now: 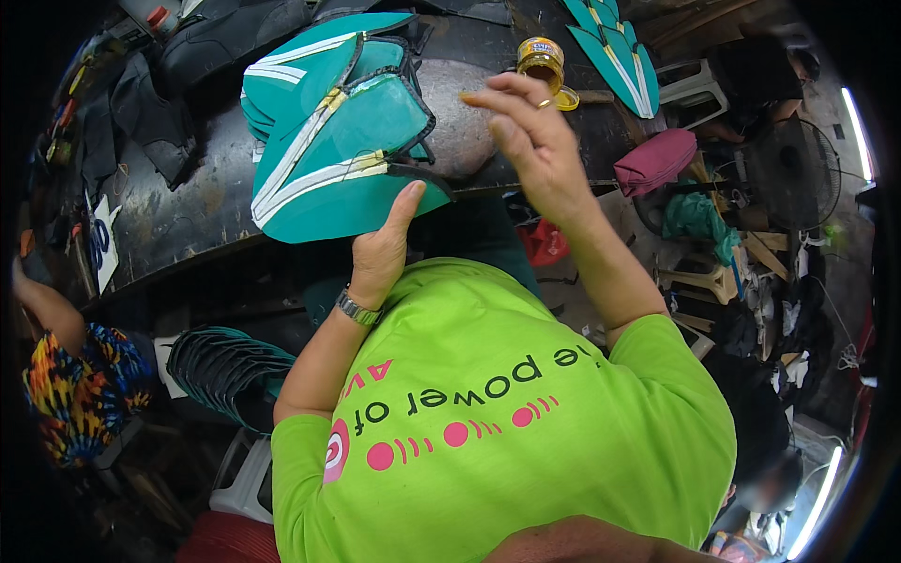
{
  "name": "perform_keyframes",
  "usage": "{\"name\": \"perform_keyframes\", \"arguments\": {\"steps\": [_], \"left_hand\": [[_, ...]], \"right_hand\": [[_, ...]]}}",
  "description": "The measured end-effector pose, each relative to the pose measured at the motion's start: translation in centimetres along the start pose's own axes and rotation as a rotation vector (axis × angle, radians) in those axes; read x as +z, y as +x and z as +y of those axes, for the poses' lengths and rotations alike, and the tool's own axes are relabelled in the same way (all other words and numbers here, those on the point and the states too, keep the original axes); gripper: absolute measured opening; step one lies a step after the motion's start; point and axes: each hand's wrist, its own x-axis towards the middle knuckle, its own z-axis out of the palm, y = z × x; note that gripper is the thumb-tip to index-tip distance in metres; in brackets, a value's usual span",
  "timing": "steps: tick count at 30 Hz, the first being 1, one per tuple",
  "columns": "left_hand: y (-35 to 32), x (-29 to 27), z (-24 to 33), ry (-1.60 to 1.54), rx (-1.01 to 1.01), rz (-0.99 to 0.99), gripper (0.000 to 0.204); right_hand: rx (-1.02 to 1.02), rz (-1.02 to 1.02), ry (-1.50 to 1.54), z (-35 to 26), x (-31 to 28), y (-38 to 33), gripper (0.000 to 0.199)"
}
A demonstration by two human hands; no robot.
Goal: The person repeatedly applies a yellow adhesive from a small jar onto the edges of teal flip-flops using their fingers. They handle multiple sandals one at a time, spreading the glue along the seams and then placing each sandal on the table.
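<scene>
My left hand [380,246] grips the near edge of a flat teal shoe upper [324,211], its thumb on top and its fingers hidden beneath. The upper has white stripes, dark-trimmed edges and yellowish glue smears around its notch. More teal uppers [272,98] lie under and behind it on the dark workbench [202,202]. To the right of the upper and apart from it, my right hand [535,131] is raised with its fingers stretched. A yellowish smear shows on the index fingertip. Just beyond that hand stands an open yellow can [542,61], with its lid [567,98] beside it.
More striped teal pieces [619,61] lie at the far right of the bench. Dark material [150,117] covers its left part. A maroon pouch [655,161] and a fan [796,174] are to the right. At left are a co-worker's arm [52,305] and stacked dark-edged pieces [230,371].
</scene>
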Motion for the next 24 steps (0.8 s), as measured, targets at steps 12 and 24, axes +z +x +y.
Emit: {"name": "perform_keyframes", "arguments": {"steps": [12, 24], "left_hand": [[-0.1, -0.4, -0.3, -0.038, -0.05, -0.009, 0.025], [-1.1, -1.1, 0.2, 0.128, -0.007, -0.224, 0.034]], "right_hand": [[0.009, -0.126, 0.109, 0.4, 5.1, -2.3, 0.059], [-0.225, -0.179, -0.371, -1.1, 4.9, -2.1, 0.046]]}}
